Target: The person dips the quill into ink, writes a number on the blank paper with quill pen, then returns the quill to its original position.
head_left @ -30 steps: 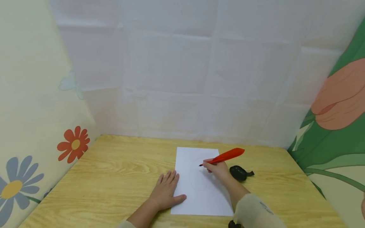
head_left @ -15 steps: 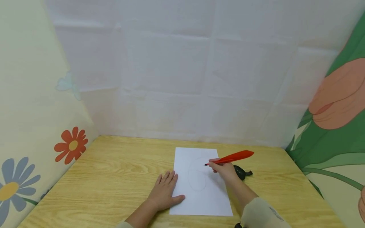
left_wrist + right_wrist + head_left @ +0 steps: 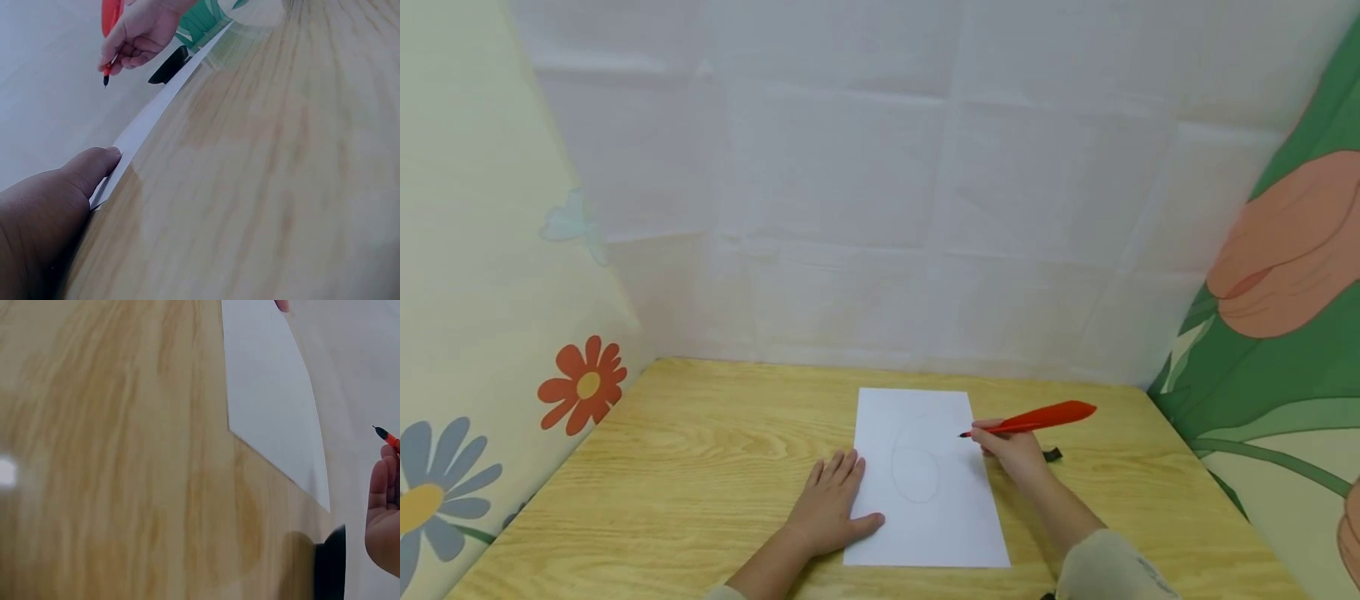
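Note:
A sheet of white paper point(image 3: 928, 537) lies on the table with a faint pencil-thin line shaped like a 6 point(image 3: 892, 458) on it. My left hand point(image 3: 829, 508) rests flat, spread over the paper's left edge, thumb on the sheet. My right hand point(image 3: 1017, 458) pinches a red feather pen point(image 3: 1048, 415) near its dark tip, by the paper's right edge. In the left wrist view the pen's tip point(image 3: 105, 81) points down, raised off the sheet. The right wrist view shows the right hand point(image 3: 382, 512) with the same dark tip above the paper point(image 3: 272, 381).
The wood-grain table point(image 3: 715, 433) spreads around the paper. A black object point(image 3: 169, 65) stands right of the sheet, mostly hidden behind my right hand in the head view. A white cloth point(image 3: 842, 183) hangs behind, with flower-patterned walls point(image 3: 445, 275) at both sides.
My right hand has moved right with the feather pen, away from the drawn line, uncovering the whole 6 and covering most of the black object. My left hand stays in place.

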Demonstrator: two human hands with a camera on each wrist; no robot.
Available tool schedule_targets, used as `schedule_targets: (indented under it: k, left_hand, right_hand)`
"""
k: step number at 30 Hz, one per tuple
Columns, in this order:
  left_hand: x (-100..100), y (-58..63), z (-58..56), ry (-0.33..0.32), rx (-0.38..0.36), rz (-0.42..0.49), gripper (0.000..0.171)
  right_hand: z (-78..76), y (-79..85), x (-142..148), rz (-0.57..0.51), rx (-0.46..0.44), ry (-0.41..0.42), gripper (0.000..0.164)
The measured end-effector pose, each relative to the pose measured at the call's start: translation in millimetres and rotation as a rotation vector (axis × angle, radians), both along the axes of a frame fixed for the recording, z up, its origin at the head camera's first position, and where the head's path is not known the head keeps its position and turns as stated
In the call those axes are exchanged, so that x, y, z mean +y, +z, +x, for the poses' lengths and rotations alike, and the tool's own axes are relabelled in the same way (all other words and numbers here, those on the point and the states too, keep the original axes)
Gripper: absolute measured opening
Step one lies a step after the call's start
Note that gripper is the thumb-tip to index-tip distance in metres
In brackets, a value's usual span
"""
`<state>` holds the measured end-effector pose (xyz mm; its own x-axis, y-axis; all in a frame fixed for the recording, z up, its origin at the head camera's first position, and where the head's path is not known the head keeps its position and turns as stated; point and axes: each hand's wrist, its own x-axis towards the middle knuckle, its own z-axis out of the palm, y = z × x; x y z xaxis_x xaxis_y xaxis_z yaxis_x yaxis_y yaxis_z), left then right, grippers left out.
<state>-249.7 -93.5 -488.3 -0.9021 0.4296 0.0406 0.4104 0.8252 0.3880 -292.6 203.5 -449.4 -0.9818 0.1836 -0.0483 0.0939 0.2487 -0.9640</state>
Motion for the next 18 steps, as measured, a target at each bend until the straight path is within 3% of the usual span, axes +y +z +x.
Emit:
schedule_targets:
  k: [11, 18]
  left_hand:
    - [0.0, -1.0, 2.1, 0.007, -0.001, -0.005, 0.093]
    - [-0.1, -0.2, 0.4, 0.003, 0.003, 0.009, 0.093]
  right_hand:
    - [7.7, 0.5, 24.1, -0.011, 0.015, -0.004, 0.035]
    - [9.9, 0.7, 37.7, 0.058, 0.024, -0.006, 0.035]
